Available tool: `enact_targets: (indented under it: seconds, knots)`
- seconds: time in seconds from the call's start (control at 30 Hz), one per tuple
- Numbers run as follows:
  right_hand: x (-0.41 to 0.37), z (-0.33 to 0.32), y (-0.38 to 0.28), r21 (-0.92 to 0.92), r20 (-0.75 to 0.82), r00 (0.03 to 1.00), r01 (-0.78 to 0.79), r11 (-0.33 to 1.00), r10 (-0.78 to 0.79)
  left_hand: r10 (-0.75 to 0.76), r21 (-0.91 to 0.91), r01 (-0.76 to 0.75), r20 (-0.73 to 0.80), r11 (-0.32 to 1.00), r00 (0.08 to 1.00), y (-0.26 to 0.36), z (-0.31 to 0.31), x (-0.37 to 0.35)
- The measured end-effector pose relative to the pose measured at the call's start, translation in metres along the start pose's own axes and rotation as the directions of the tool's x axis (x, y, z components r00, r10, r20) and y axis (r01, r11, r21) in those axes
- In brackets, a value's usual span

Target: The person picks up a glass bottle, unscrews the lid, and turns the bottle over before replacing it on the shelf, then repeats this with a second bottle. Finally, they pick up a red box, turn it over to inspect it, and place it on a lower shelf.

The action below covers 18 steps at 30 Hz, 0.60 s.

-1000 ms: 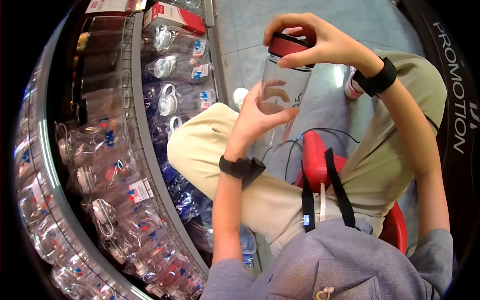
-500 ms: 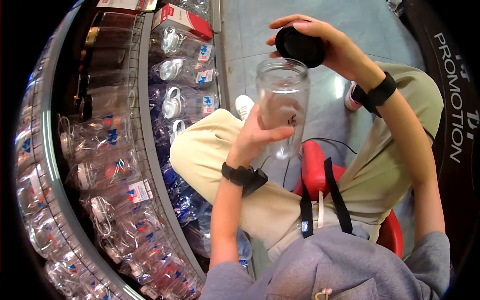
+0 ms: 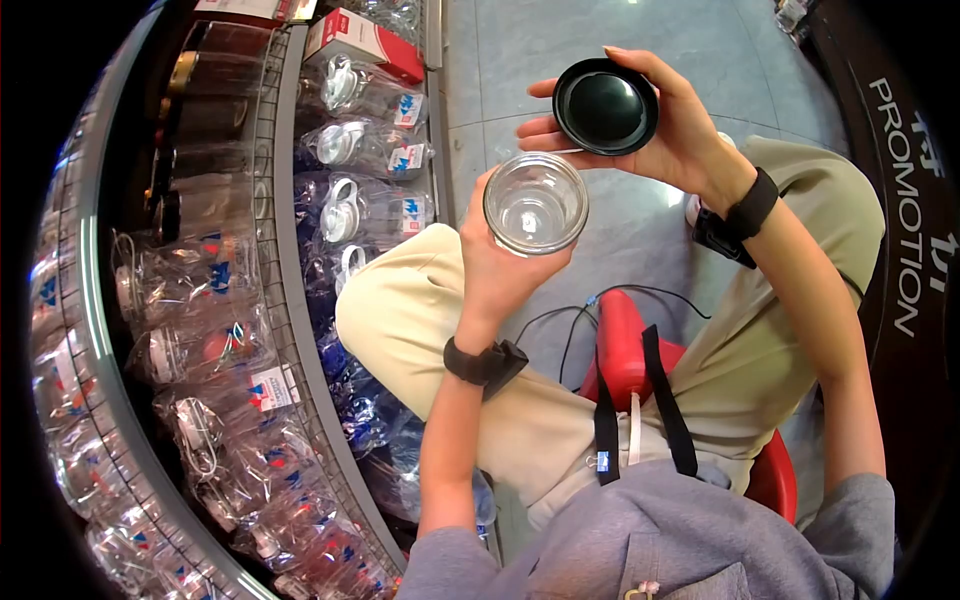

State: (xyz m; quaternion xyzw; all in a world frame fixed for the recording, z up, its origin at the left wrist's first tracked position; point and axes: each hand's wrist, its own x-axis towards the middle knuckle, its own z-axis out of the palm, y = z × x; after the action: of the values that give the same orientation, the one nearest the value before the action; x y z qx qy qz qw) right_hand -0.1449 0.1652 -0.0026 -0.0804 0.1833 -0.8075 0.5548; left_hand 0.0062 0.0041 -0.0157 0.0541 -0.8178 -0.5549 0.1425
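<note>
My left hand (image 3: 510,275) is wrapped round a clear glass jar (image 3: 535,245), whose open mouth is tilted up towards me. Through the mouth I can see down to the bottom of the jar. Just above and to the right, my right hand (image 3: 685,135) holds a round black lid (image 3: 605,107), its hollow underside turned to me. The thumb lies along the lid's upper edge and other fingers reach out behind it. Lid and jar are apart, with a small gap between them.
On the left, shelves with a wire rim (image 3: 285,250) carry plastic-wrapped bottles (image 3: 375,210) and a red and white box (image 3: 365,45). Below my hands stand a red stool (image 3: 622,345) and a thin black cable (image 3: 650,290). A black panel reading PROMOTION (image 3: 895,210) borders the right.
The jar has tipped from upright side view so its mouth now faces me. The lid has turned to show its underside fully and moved slightly down; my right fingers have spread.
</note>
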Motion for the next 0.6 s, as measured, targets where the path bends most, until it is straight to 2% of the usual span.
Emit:
enact_targets:
  seconds: [0.1,0.2,0.23,0.33,0.47,0.6]
  knots:
    - [0.001,-0.002,0.001,0.091,0.041,0.999,-0.011,0.996,0.007,0.009,0.038,-0.009,-0.011,0.999,1.0,0.002,-0.001,-0.002]
    - [0.003,-0.005,0.001,0.074,0.178,0.984,0.015,0.997,-0.028,0.096,0.091,-0.091,-0.052,0.992,0.994,0.0,-0.002,-0.004]
    - [0.002,-0.003,0.001,0.049,0.204,0.978,0.026,0.998,-0.036,0.077,0.081,-0.072,-0.05,0.994,0.996,0.001,-0.001,-0.003]
    - [0.0,0.002,-0.001,-0.082,0.224,0.973,0.078,0.994,-0.058,0.025,0.066,-0.022,-0.04,0.998,0.999,0.005,-0.004,-0.003]
    - [0.001,0.0,0.001,-0.277,0.208,0.973,0.157,0.948,-0.101,0.047,0.168,-0.045,-0.009,0.985,0.999,-0.002,-0.004,-0.004]
    - [-0.002,0.012,-0.003,-0.53,0.129,0.984,0.174,0.83,-0.124,0.014,0.146,-0.015,0.006,0.989,1.0,-0.003,-0.001,-0.004]
